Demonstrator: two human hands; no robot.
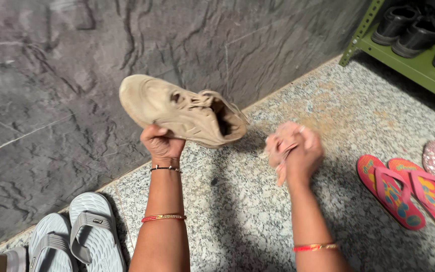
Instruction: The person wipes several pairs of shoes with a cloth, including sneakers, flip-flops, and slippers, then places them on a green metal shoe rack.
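Note:
My left hand (161,142) grips a beige lace-up sneaker (183,111) from underneath and holds it up sideways, toe to the left, opening to the right. My right hand (300,151) is blurred and closed around a crumpled pinkish cloth (279,146), just right of the sneaker's heel and apart from it. Both wrists carry red and gold bangles; the left one also has a beaded bracelet.
Grey slide sandals (76,236) lie at the lower left by the dark stone wall (51,75). Pink and orange flip-flops (409,191) rest on the speckled granite floor (242,211) at right. A green metal shelf (419,68) with dark shoes (419,27) stands at the upper right.

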